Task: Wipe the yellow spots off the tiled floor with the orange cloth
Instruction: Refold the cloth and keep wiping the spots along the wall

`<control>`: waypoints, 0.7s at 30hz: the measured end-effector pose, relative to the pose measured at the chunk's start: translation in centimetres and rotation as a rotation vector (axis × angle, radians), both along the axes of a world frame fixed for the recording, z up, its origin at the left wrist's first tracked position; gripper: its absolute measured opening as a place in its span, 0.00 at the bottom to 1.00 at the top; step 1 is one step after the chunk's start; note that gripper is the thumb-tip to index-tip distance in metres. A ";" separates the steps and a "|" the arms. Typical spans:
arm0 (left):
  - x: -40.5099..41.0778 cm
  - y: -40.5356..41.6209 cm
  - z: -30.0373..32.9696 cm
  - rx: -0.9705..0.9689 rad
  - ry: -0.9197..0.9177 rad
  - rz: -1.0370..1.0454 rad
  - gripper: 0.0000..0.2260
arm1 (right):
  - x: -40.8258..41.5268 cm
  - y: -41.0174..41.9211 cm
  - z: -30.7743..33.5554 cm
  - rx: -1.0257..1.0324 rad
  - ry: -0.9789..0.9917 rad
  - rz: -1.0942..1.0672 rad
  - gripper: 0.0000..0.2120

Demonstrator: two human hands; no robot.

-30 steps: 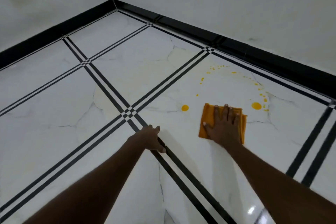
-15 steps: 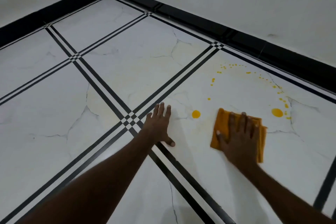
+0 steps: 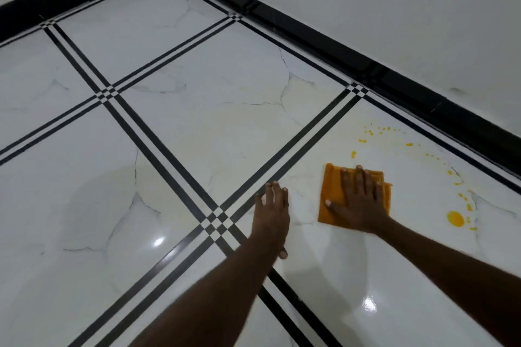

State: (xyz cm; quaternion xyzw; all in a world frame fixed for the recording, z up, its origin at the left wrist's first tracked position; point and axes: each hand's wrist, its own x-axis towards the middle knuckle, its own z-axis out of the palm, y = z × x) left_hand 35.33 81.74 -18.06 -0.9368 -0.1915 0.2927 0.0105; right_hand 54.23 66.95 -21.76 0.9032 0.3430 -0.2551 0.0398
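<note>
The folded orange cloth [image 3: 330, 191] lies flat on a white marble-look tile [image 3: 324, 248]. My right hand [image 3: 359, 201] presses down on it with fingers spread. Flat on the floor just left of the cloth rests my left hand [image 3: 272, 213], fingers apart and holding nothing. A large round yellow spot [image 3: 455, 218] sits to the right of the cloth. Several small yellow drops [image 3: 362, 140] run in an arc from beyond the cloth round to the large spot.
Black double grout lines cross at a checkered joint [image 3: 217, 222] left of my left hand. A black skirting board [image 3: 394, 76] runs along the white wall behind the spots and meets another in the far corner.
My right hand slid the cloth left over the round spot that lay beside it; that spot no longer shows. My left hand moved forward and lies flat on the tile.
</note>
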 end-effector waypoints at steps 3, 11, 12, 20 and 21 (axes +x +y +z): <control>0.2 -0.1 0.1 -0.004 0.004 0.011 0.69 | 0.1 -3.1 0.5 -0.086 0.090 0.093 0.65; -0.1 0.6 -1.8 -0.080 -0.012 0.018 0.67 | -1.9 0.9 -3.4 0.359 -0.141 0.400 0.40; -0.5 1.2 -1.5 -0.079 -0.011 0.027 0.67 | -1.5 3.6 -3.0 0.373 -0.159 0.426 0.39; 3.6 1.3 2.3 -0.086 -0.052 0.001 0.61 | 4.7 -3.1 -2.2 0.303 -0.267 -0.200 0.44; 4.8 1.7 2.6 -0.101 -0.105 0.019 0.60 | 3.5 -4.4 -2.1 0.302 -0.272 -0.232 0.44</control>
